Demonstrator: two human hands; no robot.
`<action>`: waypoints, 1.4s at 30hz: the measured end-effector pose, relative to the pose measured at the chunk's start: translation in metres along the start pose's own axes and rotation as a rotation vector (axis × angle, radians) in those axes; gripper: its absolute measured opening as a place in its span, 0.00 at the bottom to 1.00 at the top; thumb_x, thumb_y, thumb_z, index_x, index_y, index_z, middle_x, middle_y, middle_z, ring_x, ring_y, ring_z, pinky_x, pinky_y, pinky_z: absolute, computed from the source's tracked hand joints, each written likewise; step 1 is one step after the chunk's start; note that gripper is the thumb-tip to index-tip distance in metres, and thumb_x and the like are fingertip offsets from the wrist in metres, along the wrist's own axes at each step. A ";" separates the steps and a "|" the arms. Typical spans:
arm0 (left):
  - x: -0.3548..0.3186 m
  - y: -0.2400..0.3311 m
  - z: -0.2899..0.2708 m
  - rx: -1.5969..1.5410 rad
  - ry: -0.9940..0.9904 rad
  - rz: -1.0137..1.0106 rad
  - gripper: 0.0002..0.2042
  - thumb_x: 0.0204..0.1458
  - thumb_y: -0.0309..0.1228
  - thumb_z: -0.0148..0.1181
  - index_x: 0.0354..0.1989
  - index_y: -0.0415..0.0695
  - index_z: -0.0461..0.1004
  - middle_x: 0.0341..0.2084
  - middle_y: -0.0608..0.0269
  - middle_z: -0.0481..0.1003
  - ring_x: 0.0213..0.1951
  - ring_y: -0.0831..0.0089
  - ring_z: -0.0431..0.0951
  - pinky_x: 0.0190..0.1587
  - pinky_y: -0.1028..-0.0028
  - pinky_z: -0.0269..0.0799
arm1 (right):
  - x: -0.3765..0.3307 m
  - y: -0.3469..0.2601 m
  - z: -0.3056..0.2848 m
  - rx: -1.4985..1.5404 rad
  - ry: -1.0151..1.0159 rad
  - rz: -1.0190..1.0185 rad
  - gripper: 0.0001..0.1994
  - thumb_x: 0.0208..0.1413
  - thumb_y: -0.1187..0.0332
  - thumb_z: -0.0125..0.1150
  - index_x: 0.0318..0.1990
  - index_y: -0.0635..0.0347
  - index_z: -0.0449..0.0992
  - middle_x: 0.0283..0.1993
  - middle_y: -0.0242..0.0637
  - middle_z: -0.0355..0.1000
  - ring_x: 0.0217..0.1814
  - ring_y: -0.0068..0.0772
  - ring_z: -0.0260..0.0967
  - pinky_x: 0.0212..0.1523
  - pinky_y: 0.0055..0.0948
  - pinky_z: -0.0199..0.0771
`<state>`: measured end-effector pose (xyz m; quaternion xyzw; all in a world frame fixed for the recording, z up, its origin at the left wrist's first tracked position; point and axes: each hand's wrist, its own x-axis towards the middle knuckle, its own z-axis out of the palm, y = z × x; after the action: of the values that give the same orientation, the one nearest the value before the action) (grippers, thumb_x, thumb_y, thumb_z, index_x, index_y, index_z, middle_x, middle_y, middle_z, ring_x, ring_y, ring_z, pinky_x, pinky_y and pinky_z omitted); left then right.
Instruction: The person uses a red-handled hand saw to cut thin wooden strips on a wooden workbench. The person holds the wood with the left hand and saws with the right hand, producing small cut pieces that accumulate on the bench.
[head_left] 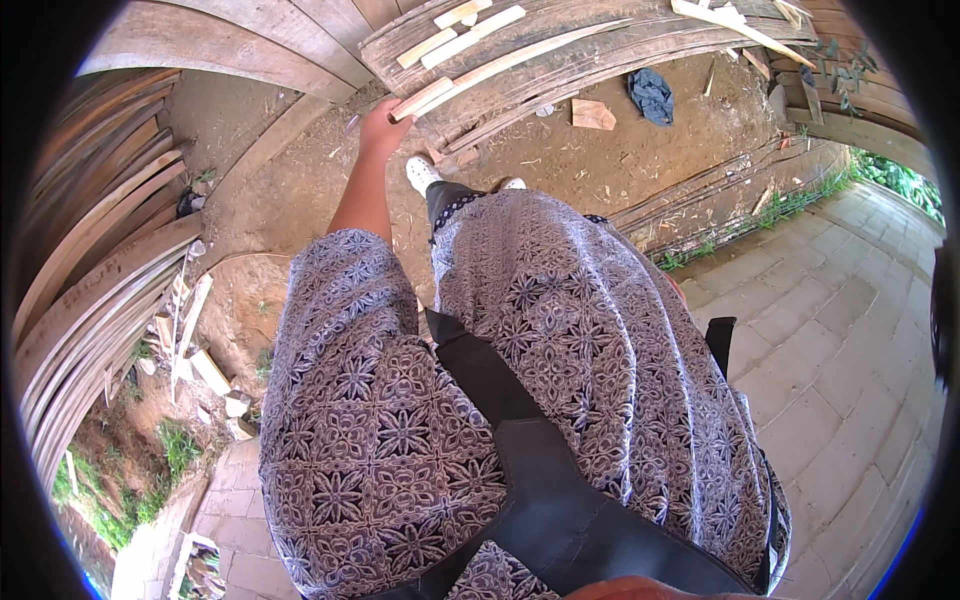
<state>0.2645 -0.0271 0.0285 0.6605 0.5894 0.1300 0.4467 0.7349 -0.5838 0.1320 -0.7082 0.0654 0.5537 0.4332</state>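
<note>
Stretched out toward the far workbench, my left hand (382,130) is closed on the near end of a short pale wood block (426,98). The block lies against the tapering end of a long wood strip (530,58), at the edge of the plank bench (385,48). Several more pale wood pieces (470,38) rest on the bench just beyond. My right hand is hidden behind my patterned shirt; only a sliver of skin shows at the shirt's right side.
Stacked boards (95,300) line the left side. On the dirt floor lie a flat wood offcut (593,114) and a dark crumpled plastic bag (651,96). Low planks (690,200) border the paved floor (810,330) at right. Wood scraps (208,372) and stones sit at left.
</note>
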 end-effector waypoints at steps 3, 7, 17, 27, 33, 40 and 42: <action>0.005 -0.024 0.002 -0.205 -0.003 -0.020 0.27 0.53 0.37 0.71 0.60 0.39 0.72 0.41 0.59 0.81 0.38 0.75 0.80 0.42 0.74 0.77 | 0.005 0.004 -0.001 0.050 -0.014 -0.007 0.23 0.69 0.69 0.54 0.67 0.70 0.61 0.64 0.46 0.71 0.61 0.35 0.71 0.63 0.33 0.71; 0.006 -0.014 0.006 -0.471 -0.080 -0.235 0.24 0.57 0.37 0.67 0.60 0.41 0.73 0.47 0.59 0.79 0.42 0.73 0.79 0.44 0.72 0.78 | 0.000 -0.001 0.002 0.034 0.016 0.004 0.23 0.69 0.69 0.54 0.67 0.70 0.61 0.64 0.45 0.71 0.61 0.35 0.71 0.63 0.33 0.71; 0.018 -0.002 -0.017 -0.457 -0.169 -0.329 0.18 0.59 0.36 0.64 0.56 0.44 0.77 0.40 0.65 0.78 0.38 0.76 0.78 0.40 0.73 0.79 | -0.008 -0.023 0.023 -0.018 0.036 0.033 0.23 0.69 0.69 0.54 0.67 0.70 0.61 0.64 0.45 0.71 0.61 0.35 0.71 0.63 0.33 0.70; 0.025 -0.008 -0.025 -0.575 -0.261 -0.402 0.12 0.60 0.32 0.62 0.50 0.43 0.79 0.42 0.60 0.79 0.39 0.71 0.81 0.46 0.71 0.82 | -0.009 -0.038 0.037 -0.050 0.045 0.055 0.23 0.69 0.69 0.54 0.67 0.70 0.62 0.63 0.45 0.71 0.61 0.35 0.71 0.63 0.32 0.70; 0.023 -0.009 -0.019 -0.677 -0.276 -0.388 0.13 0.62 0.30 0.58 0.53 0.39 0.76 0.46 0.57 0.78 0.45 0.69 0.80 0.51 0.68 0.79 | -0.009 -0.042 0.044 -0.053 0.052 0.061 0.23 0.69 0.69 0.54 0.66 0.70 0.62 0.63 0.45 0.71 0.61 0.35 0.71 0.63 0.32 0.70; 0.018 -0.006 -0.015 -0.668 -0.259 -0.362 0.14 0.62 0.29 0.60 0.54 0.37 0.76 0.46 0.58 0.78 0.46 0.68 0.79 0.52 0.67 0.79 | -0.011 -0.044 0.047 -0.059 0.056 0.058 0.22 0.69 0.68 0.54 0.66 0.70 0.62 0.63 0.45 0.71 0.62 0.35 0.71 0.63 0.32 0.70; 0.017 -0.004 -0.014 -0.666 -0.253 -0.350 0.14 0.62 0.29 0.60 0.54 0.37 0.76 0.47 0.58 0.78 0.47 0.68 0.79 0.52 0.68 0.79 | -0.012 -0.044 0.048 -0.061 0.058 0.057 0.22 0.69 0.68 0.54 0.66 0.70 0.62 0.63 0.45 0.71 0.62 0.35 0.71 0.63 0.32 0.70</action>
<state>0.2567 -0.0066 0.0275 0.3798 0.5588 0.1533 0.7211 0.7209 -0.5280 0.1652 -0.7346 0.0812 0.5469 0.3932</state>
